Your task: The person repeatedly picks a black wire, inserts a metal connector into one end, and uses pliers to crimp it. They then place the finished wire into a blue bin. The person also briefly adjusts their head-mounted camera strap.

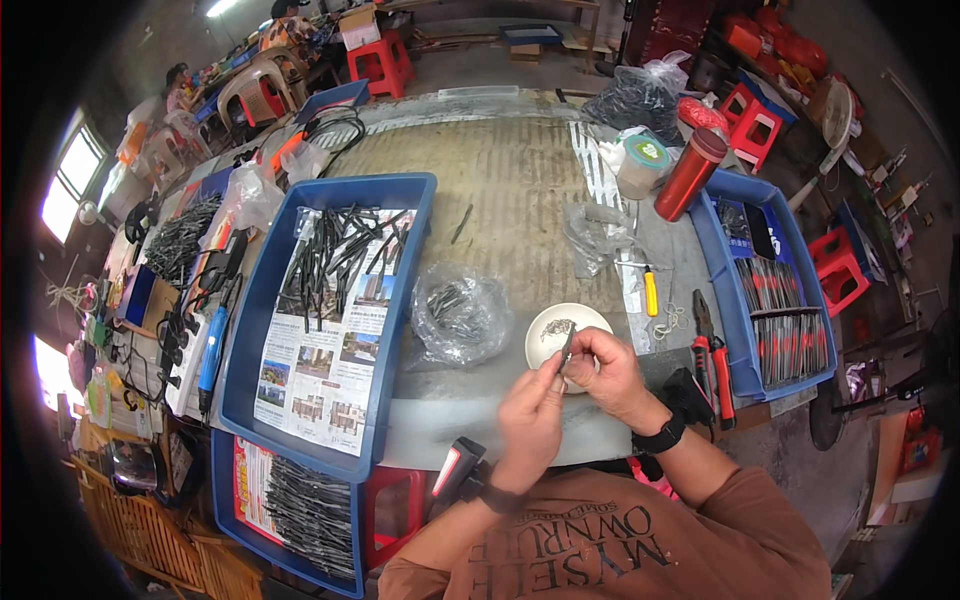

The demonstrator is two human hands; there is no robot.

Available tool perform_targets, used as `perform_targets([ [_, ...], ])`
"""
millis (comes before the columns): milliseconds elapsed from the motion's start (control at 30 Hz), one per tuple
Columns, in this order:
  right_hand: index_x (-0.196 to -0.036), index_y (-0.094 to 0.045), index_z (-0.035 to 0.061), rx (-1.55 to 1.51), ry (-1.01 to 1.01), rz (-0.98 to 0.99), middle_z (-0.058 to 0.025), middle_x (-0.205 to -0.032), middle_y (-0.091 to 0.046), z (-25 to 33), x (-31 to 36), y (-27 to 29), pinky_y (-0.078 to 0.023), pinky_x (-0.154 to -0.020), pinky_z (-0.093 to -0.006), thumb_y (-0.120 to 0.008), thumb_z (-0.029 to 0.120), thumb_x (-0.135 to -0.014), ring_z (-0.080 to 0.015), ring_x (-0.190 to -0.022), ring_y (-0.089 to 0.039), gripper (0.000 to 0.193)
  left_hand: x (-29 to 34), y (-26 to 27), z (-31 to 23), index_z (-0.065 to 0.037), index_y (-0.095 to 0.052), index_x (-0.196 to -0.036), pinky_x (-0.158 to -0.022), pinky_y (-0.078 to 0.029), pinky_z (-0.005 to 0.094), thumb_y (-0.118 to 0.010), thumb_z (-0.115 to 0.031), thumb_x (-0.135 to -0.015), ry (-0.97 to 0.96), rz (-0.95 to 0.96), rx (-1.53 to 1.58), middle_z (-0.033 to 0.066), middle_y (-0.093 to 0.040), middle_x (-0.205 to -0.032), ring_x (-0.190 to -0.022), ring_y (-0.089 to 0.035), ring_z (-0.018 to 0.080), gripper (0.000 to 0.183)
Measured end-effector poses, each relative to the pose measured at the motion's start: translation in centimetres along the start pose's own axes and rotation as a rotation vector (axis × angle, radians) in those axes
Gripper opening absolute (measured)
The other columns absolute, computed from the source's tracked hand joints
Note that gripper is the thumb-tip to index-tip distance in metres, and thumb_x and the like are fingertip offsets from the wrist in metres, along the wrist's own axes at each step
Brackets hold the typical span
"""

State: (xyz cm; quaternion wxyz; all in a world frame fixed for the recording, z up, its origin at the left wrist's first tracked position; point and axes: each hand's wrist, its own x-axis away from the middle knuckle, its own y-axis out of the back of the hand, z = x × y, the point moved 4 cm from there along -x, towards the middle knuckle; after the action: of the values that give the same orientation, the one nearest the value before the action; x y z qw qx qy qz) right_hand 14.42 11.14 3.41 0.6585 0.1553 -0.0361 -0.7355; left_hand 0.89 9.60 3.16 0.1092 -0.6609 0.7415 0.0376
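Both my hands meet over the front of a small white bowl point(534, 350) with tiny metallic bits in it. A thin black strip-like part point(569, 343) stands upright between my fingertips; its exact kind is too small to tell. My left hand point(533, 412) pinches its lower end, and my right hand point(608, 372) closes on it from the right, fingers partly hiding it. Left of the bowl lies a clear plastic bag point(460, 315) with dark thin pieces inside. One similar dark piece point(462, 223) lies alone farther back on the table.
At left, a blue tray point(425, 215) holds black strips point(335, 250) on newspaper; a lower tray point(315, 520) holds more. A right-hand tray point(826, 345) holds bundled parts. Pliers point(722, 380), a yellow-handled screwdriver point(650, 292), a red flask point(690, 175) and a jar point(640, 165) stand or lie nearby.
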Motion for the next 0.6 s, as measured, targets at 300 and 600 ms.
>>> perform_targets([
  [300,-0.084,-0.057,0.0003,-0.050,0.063,-0.047,0.0017,-0.072,-0.054,0.5,0.3,-0.3,-0.040,-0.059,-0.0211,-0.061,0.016,-0.083,-0.0061,-0.065,-0.046,0.016,-0.1,0.0,0.1,0.001,-0.058,-0.112,-0.055,-0.038,0.0163,-0.055,0.001,-0.084,-0.022,-0.005,-0.015,-0.0016,-0.055,-0.085,-0.067,-0.045,0.0018,0.028],
  [600,-0.081,-0.056,0.0010,-0.080,0.031,-0.060,0.0013,-0.074,-0.054,0.7,0.3,0.0,-0.040,-0.060,-0.0218,-0.058,0.013,-0.085,-0.0072,-0.066,-0.047,0.012,0.0,0.2,0.3,0.001,-0.059,-0.111,-0.055,-0.038,0.0164,-0.056,0.000,-0.084,0.006,0.006,-0.002,-0.0005,-0.057,-0.089,-0.066,-0.045,0.0020,0.027],
])
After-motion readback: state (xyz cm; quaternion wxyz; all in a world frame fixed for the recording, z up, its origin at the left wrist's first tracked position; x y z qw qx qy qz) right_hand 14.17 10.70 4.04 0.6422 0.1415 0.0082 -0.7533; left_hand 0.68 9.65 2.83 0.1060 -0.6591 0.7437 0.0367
